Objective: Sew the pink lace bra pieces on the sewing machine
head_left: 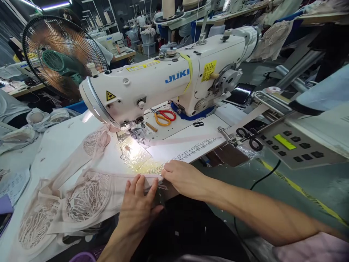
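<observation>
A pale pink lace bra (89, 194) lies along the front edge of the white sewing table, its band reaching right to both hands. Spread fingers of my left hand (139, 203) rest on the band, pressing it to the table. Just right of it, my right hand (185, 178) pinches the band's end, beside a printed ruler strip (191, 149). Above and beyond the hands stands a white sewing machine (152, 83), its lit needle area to the upper left of them. More pink lace fabric (94, 143) lies under the machine's head.
Behind the needle are orange-handled scissors (163, 119), red-handled ones (170, 114) and a small wooden stick (151, 127). A black blade (198, 124) lies near the machine base. A control panel (294, 145) and tape feeder stand right, a large fan (62, 58) back left.
</observation>
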The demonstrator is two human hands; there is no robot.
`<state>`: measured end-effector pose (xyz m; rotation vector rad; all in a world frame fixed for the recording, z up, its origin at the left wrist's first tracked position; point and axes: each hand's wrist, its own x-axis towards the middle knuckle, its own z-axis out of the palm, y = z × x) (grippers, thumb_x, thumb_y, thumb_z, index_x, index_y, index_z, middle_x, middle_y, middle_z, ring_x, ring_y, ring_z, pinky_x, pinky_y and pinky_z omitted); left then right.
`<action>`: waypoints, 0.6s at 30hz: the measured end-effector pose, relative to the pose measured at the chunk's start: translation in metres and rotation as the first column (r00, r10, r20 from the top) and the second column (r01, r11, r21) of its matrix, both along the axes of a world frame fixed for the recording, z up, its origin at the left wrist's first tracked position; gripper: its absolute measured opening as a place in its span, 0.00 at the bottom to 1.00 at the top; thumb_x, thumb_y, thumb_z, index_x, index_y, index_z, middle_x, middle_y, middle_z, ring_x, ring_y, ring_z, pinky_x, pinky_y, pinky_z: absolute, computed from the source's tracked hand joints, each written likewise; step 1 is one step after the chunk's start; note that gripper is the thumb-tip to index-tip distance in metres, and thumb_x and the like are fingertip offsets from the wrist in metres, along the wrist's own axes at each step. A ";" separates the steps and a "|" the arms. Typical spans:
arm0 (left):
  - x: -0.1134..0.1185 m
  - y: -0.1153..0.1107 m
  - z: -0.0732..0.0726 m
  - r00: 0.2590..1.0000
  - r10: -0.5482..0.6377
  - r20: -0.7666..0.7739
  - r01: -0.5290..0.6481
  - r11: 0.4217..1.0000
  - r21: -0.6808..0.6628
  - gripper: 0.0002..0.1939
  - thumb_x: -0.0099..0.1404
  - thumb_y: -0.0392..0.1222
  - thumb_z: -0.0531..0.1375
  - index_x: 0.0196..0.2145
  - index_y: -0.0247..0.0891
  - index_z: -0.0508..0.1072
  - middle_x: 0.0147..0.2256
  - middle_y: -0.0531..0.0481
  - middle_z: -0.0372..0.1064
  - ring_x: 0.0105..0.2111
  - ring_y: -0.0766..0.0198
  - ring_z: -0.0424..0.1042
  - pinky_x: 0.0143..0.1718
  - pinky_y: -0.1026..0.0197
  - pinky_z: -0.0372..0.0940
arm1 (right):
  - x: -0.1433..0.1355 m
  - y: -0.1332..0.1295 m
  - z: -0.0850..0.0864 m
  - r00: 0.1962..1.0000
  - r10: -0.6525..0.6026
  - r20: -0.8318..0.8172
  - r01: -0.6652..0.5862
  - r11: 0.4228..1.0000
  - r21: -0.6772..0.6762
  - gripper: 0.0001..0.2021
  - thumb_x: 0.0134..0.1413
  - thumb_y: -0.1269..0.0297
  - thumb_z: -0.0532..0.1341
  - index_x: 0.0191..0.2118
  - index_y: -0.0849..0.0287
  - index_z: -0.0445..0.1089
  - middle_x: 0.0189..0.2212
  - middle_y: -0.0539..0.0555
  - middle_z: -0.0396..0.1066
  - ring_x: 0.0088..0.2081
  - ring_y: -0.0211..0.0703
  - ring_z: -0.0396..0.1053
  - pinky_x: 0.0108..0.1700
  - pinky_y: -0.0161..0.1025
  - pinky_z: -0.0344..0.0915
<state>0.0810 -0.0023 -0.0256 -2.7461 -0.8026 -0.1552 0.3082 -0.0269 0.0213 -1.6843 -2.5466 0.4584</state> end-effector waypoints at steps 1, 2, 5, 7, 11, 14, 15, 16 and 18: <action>0.001 0.000 0.001 1.000 -0.001 -0.002 0.001 1.000 0.005 0.36 0.60 0.54 0.65 0.63 0.45 0.62 0.54 0.34 0.63 0.56 0.41 0.65 0.54 0.38 0.65 | 0.003 -0.003 0.002 1.000 -0.020 0.004 0.020 1.000 -0.004 0.09 0.62 0.76 0.55 0.40 0.65 0.74 0.35 0.58 0.71 0.38 0.46 0.66 0.37 0.41 0.58; 0.002 -0.001 0.002 1.000 -0.004 0.000 0.004 1.000 0.011 0.36 0.59 0.53 0.66 0.63 0.44 0.63 0.54 0.34 0.63 0.55 0.41 0.66 0.53 0.38 0.66 | 0.005 -0.005 0.003 0.999 -0.038 0.004 0.038 0.999 -0.007 0.10 0.62 0.76 0.55 0.41 0.65 0.74 0.36 0.58 0.71 0.38 0.46 0.66 0.37 0.41 0.58; 0.007 -0.003 0.006 1.000 -0.016 0.023 0.015 0.999 0.036 0.38 0.55 0.52 0.70 0.60 0.41 0.66 0.52 0.32 0.63 0.53 0.39 0.68 0.50 0.37 0.69 | 0.008 -0.008 0.002 0.998 -0.064 -0.028 0.065 0.998 0.010 0.12 0.64 0.75 0.53 0.44 0.65 0.74 0.36 0.59 0.71 0.39 0.47 0.66 0.39 0.41 0.58; 0.009 -0.003 0.008 0.999 -0.018 0.037 0.017 0.999 0.043 0.38 0.53 0.50 0.71 0.60 0.39 0.67 0.51 0.31 0.63 0.52 0.39 0.68 0.48 0.36 0.69 | 0.006 -0.006 -0.003 0.998 -0.049 -0.051 0.051 0.998 0.041 0.12 0.63 0.74 0.53 0.45 0.64 0.73 0.36 0.58 0.71 0.39 0.46 0.66 0.40 0.40 0.59; 0.009 -0.003 0.008 0.999 -0.009 0.044 0.007 1.000 0.030 0.37 0.54 0.48 0.70 0.60 0.38 0.67 0.52 0.31 0.62 0.53 0.39 0.67 0.49 0.36 0.69 | 0.000 0.001 -0.017 0.998 -0.008 -0.060 0.012 0.997 0.078 0.12 0.63 0.74 0.54 0.47 0.63 0.72 0.36 0.57 0.70 0.39 0.46 0.65 0.38 0.40 0.59; 0.007 -0.001 0.006 1.000 -0.007 0.026 0.007 1.000 0.003 0.36 0.57 0.50 0.68 0.61 0.39 0.65 0.53 0.32 0.61 0.54 0.39 0.66 0.50 0.36 0.68 | 0.001 0.002 -0.020 0.999 0.001 -0.051 0.004 0.996 0.089 0.12 0.63 0.74 0.53 0.46 0.64 0.72 0.36 0.58 0.70 0.38 0.46 0.65 0.38 0.41 0.59; 0.006 -0.001 0.006 1.000 -0.012 0.019 0.012 1.000 -0.004 0.36 0.58 0.50 0.68 0.62 0.39 0.65 0.53 0.31 0.61 0.54 0.38 0.66 0.50 0.36 0.68 | 0.003 0.001 -0.019 0.999 0.005 -0.053 0.000 0.995 0.096 0.12 0.63 0.74 0.53 0.46 0.64 0.72 0.35 0.58 0.70 0.38 0.46 0.65 0.38 0.41 0.59; 0.005 -0.001 0.006 1.000 -0.013 0.013 0.013 1.000 -0.011 0.36 0.59 0.51 0.67 0.62 0.40 0.64 0.54 0.31 0.61 0.55 0.38 0.66 0.51 0.36 0.67 | 0.005 -0.001 -0.018 0.998 0.008 -0.055 -0.003 0.995 0.100 0.11 0.62 0.75 0.54 0.45 0.65 0.73 0.35 0.58 0.70 0.38 0.46 0.65 0.38 0.41 0.59; 0.004 -0.001 0.005 1.000 -0.009 0.006 0.009 1.000 -0.020 0.35 0.61 0.51 0.65 0.64 0.41 0.62 0.55 0.31 0.60 0.56 0.38 0.65 0.52 0.36 0.67 | 0.011 -0.005 -0.018 0.998 0.005 -0.060 0.001 0.995 0.104 0.11 0.61 0.76 0.54 0.42 0.65 0.73 0.34 0.58 0.70 0.37 0.46 0.65 0.37 0.40 0.60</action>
